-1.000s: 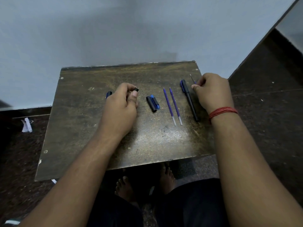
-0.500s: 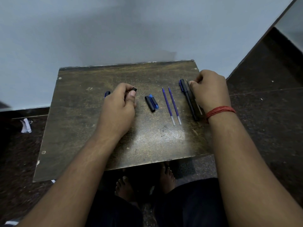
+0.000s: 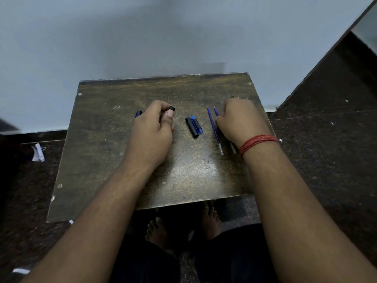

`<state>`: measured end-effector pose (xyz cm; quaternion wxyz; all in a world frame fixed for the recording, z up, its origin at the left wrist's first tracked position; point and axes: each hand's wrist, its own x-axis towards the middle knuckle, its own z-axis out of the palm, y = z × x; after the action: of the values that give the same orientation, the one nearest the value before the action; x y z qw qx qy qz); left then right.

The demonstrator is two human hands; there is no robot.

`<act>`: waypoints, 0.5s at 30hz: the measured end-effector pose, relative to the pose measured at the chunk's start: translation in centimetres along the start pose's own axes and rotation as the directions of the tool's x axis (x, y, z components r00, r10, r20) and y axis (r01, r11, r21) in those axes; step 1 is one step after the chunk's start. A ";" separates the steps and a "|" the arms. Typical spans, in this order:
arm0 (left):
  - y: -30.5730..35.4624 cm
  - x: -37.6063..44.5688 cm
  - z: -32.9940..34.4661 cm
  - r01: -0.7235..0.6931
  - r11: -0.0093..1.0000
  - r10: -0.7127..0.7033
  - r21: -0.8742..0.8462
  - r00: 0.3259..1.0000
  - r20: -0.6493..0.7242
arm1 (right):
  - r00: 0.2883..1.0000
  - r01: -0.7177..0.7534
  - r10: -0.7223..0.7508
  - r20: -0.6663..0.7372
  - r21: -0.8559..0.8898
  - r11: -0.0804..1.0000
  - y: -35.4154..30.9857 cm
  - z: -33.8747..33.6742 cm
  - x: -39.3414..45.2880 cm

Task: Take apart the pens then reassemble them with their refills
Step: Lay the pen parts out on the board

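Feet, knees: bare feet on the dark floor under the near edge of the table.
Right wrist: red thread band; a pale refill tip shows just beside it, from under the hand.
Right hand: knuckles up, curled down over the parts on the right side of the table. A dark end pokes out past its far side, probably a pen barrel. Fingers are hidden, so whether they pinch anything I cannot tell.
Refills: one blue refill lies free and in full view; a second runs parallel, its near length covered by the right hand.
Caps: black cap and blue cap lie touching side by side, mid-table, between the hands, untouched.
Left hand: closed around a pen body; black end shows at the thumb, blue end out the other side. Firm wrap grip.
Handling, refills: judged very light, thin, bendy, prone to roll; take near the middle with fingertips, keep off the ink tip.
Handling, barrels: light, stiff, smooth plastic; grip across the body.
Stage: parts lie separated; reassembly likely starting.
Far: plain wall.
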<state>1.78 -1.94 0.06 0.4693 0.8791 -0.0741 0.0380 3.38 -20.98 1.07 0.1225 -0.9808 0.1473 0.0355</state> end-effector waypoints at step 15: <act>-0.4 0.1 0.2 -0.033 0.999 0.033 0.018 0.999 0.010 | 0.999 0.020 0.001 -0.052 0.402 0.915 -1.0 -1.8 -1.0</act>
<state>1.99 -1.88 -0.35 0.4602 0.8822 -0.0904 0.0422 2.76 -20.18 3.18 0.3179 -0.9360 0.1498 -0.0212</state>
